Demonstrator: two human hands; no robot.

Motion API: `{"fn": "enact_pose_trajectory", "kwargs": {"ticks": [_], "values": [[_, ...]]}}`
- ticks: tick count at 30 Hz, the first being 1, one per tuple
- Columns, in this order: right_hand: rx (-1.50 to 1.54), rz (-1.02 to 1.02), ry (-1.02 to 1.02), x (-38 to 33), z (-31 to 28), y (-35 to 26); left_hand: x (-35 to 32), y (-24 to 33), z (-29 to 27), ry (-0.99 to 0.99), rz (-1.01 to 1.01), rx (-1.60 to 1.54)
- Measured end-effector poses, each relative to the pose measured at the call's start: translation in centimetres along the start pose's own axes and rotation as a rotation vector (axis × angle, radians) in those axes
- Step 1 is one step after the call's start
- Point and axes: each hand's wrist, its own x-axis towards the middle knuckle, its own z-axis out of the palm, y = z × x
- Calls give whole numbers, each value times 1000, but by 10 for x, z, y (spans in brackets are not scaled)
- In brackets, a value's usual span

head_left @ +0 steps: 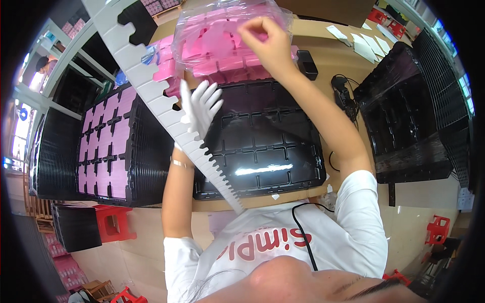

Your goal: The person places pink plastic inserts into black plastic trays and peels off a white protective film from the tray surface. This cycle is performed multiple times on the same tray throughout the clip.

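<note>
While both hands work above the empty black tray [262,151]:
Right hand [265,43]: fingers pinching the clear bag of pink pieces [217,38].
Left hand [201,106]: gloved, fingers spread, holding nothing.
Risk: the bag may slip from so small a pinch and spill.

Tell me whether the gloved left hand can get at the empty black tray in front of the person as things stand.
Probably yes. The left hand hovers open over the near-left part of the black tray, whose compartments lie bare. Only the white notched strip crosses beside it, along the tray's left edge.
</note>
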Motion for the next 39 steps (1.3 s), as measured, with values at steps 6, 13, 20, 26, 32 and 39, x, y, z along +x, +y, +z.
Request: {"fn": "enact_pose_trajectory", "kwargs": {"ticks": [6, 13, 20, 26, 32, 39], "values": [[127, 525, 308, -63, -57, 54, 50, 5, -31, -36, -112, -681], [946, 1132, 57, -100, -64, 71, 76, 16, -63, 96, 57, -189], [367, 1037, -12, -132, -111, 1, -35, 24, -18, 479, -74, 710], [73, 965, -46, -193, -129, -61, -123, -9, 2, 528, 12, 863], [-248, 845, -74, -241, -132, -84, -162, -23, 1, 660, -89, 1308], [-507, 658, -149, -246, -130, -86, -163, -15, 13, 597, -176, 1624]]}}
